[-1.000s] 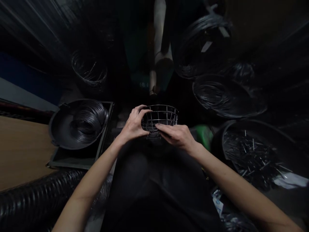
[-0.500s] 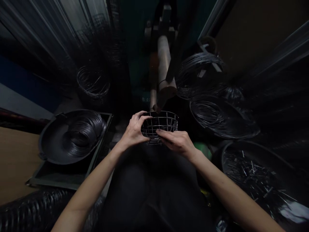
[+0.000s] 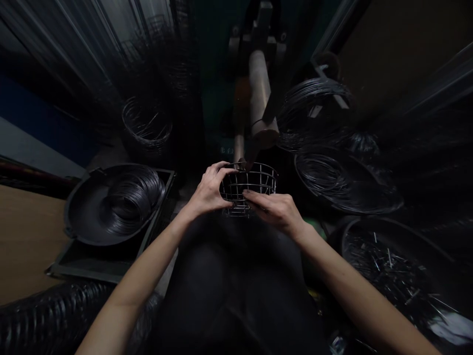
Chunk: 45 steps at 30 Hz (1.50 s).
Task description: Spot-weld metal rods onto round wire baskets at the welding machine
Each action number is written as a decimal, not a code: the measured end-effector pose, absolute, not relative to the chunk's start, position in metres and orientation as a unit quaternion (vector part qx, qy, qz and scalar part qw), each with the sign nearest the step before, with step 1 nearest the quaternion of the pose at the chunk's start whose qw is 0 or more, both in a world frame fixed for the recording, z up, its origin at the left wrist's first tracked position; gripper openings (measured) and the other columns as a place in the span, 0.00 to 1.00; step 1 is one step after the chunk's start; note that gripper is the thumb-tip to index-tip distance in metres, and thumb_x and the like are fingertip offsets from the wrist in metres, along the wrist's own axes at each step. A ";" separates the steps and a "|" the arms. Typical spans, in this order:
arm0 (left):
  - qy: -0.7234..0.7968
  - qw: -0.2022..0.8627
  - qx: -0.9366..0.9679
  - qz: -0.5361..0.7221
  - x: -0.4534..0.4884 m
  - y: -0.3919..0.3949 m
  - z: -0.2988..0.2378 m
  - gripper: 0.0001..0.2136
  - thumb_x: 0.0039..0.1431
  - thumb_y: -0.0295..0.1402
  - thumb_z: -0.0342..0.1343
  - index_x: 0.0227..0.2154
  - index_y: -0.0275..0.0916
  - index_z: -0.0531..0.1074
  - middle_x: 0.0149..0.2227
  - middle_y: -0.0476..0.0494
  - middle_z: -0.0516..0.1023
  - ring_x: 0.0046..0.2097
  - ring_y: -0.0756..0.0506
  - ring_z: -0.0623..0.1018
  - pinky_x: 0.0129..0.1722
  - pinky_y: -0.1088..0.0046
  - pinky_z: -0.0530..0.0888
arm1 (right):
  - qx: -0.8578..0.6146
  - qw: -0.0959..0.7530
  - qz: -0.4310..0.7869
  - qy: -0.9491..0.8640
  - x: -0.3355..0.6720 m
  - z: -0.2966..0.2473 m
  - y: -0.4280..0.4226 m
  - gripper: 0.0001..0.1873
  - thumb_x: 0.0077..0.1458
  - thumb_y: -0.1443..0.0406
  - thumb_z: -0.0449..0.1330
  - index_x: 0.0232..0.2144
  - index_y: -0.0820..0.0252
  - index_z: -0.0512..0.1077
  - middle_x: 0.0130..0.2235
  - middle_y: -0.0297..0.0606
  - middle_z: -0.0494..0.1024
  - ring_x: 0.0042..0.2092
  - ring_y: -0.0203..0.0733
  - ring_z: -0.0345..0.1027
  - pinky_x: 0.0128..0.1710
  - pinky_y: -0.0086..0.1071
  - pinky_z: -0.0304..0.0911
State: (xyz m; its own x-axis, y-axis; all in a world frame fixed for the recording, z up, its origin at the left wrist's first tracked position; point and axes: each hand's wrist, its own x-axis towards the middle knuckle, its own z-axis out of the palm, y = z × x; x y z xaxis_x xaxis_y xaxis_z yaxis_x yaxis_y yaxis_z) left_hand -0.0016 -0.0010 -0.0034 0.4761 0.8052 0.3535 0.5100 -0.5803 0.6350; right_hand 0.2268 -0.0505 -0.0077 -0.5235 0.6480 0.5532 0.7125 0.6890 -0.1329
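Silvery wire forms the round, open-topped basket [image 3: 250, 184] in our grasp: our left hand [image 3: 210, 191] clasps its left side, thumb below fingers, and our right hand [image 3: 278, 209] pinches its near side. Thin hoops cross its upright wires, glinting against the dark. It is held in front of our dark-clad lap [image 3: 231, 281]. Leftward, coiled wire [image 3: 129, 199] lies by the right rim of a black basin [image 3: 86, 213].

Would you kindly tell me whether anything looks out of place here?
The wire basket shows no clear damage. The pale item beside the loose metal rods at right looks slightly odd, being unlike them.
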 end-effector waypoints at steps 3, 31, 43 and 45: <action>0.397 0.231 0.828 0.322 -0.002 0.004 -0.004 0.36 0.38 0.30 0.71 0.54 0.41 0.66 0.59 0.34 0.64 0.63 0.33 0.65 0.61 0.51 0.67 | -0.398 0.304 -0.046 -0.864 0.225 -0.006 -0.046 0.12 0.63 0.64 0.57 0.47 0.54 0.77 0.46 0.32 0.81 0.34 0.35 0.79 0.32 0.26 0.74; 0.380 0.284 0.794 0.379 0.006 0.070 -0.002 0.40 0.30 0.36 0.75 0.48 0.36 0.62 0.48 0.38 0.70 0.51 0.37 0.74 0.53 0.56 0.72 | -0.644 0.344 0.039 -0.682 0.219 0.010 -0.019 0.13 0.58 0.54 0.61 0.31 0.57 0.73 0.35 0.38 0.72 0.34 0.41 0.67 0.35 0.34 0.64; 0.401 0.438 0.697 0.401 -0.032 0.061 -0.069 0.59 0.34 0.50 0.74 0.66 0.44 0.43 0.66 0.27 0.52 0.68 0.27 0.55 0.65 0.41 0.56 | -0.662 0.360 0.176 -0.633 0.266 0.024 -0.104 0.31 0.66 0.45 0.40 0.36 0.55 0.76 0.39 0.41 0.77 0.44 0.45 0.70 0.47 0.38 0.64; 0.408 0.491 0.659 0.398 -0.036 0.057 -0.078 0.60 0.33 0.50 0.74 0.65 0.48 0.42 0.65 0.28 0.53 0.68 0.27 0.56 0.62 0.38 0.58 | -0.677 0.324 0.201 -0.630 0.273 0.020 -0.127 0.32 0.65 0.44 0.39 0.33 0.56 0.75 0.38 0.41 0.78 0.43 0.44 0.70 0.46 0.37 0.64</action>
